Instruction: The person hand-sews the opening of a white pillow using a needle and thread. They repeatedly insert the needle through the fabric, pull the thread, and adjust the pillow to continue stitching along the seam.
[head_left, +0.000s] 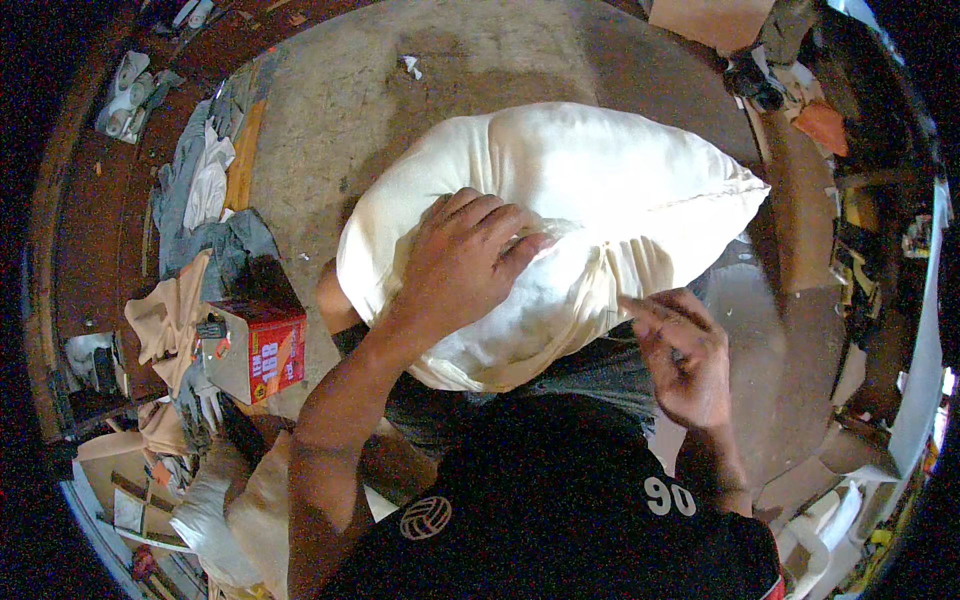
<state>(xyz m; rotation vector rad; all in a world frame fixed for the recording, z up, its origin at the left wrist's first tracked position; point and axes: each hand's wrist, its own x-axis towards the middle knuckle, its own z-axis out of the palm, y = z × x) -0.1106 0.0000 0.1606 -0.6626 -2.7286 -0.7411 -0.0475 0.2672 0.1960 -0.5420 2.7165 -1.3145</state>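
Observation:
A plump, cream-white cushion [610, 160] lies across my lap, with one pointed corner at the right and gathered folds of cloth near its middle. On its left half rests my left hand [470, 255], its fingers curled and its thumb and fingertips closed on the cover by the folds. Just off the cushion's near right edge is my right hand [685, 350], fingers bent in with thumb and forefinger close together at the gathered cloth. Whatever sits between those fingertips is too small to make out.
A red and white metal can [262, 350] stands at my left beside a heap of grey and tan cloth [175, 310]. Behind it lie more pale cushions or cloths [245, 510]. Cardboard pieces [710, 20] and mixed scraps line the far right. Worn flooring [330, 120] spreads ahead.

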